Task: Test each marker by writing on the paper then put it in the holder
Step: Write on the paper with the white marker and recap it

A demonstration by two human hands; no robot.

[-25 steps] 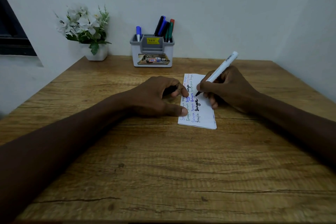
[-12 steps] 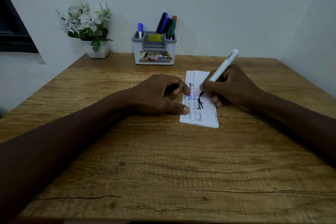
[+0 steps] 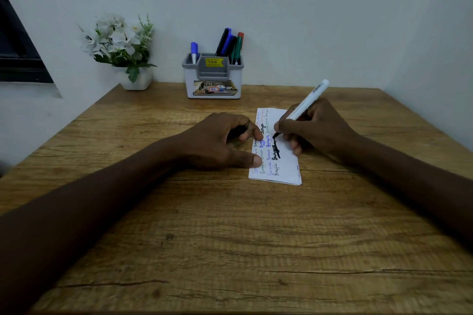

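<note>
A folded white paper [image 3: 287,167] lies mid-table, covered with short handwritten words in several colours. My right hand [image 3: 321,128] grips a white marker [image 3: 310,99] with a black tip, and the tip touches the paper at the end of a thick black stroke. My left hand [image 3: 215,141] rests on the paper's left edge, thumb and forefinger pressing it down. Its curled fingers enclose a small dark cap [image 3: 240,131]. The grey and white holder [image 3: 213,80] stands at the back against the wall and holds several markers [image 3: 230,43] upright.
A white pot of artificial white flowers [image 3: 120,43] sits at the back left corner of the wooden table [image 3: 230,238]. A dark window frame [image 3: 15,59] is on the left wall. Walls close off the table at the back and right.
The marker tip has moved up the paper, drawing a longer black stroke above the thick black word. My left hand has stayed on the paper.
</note>
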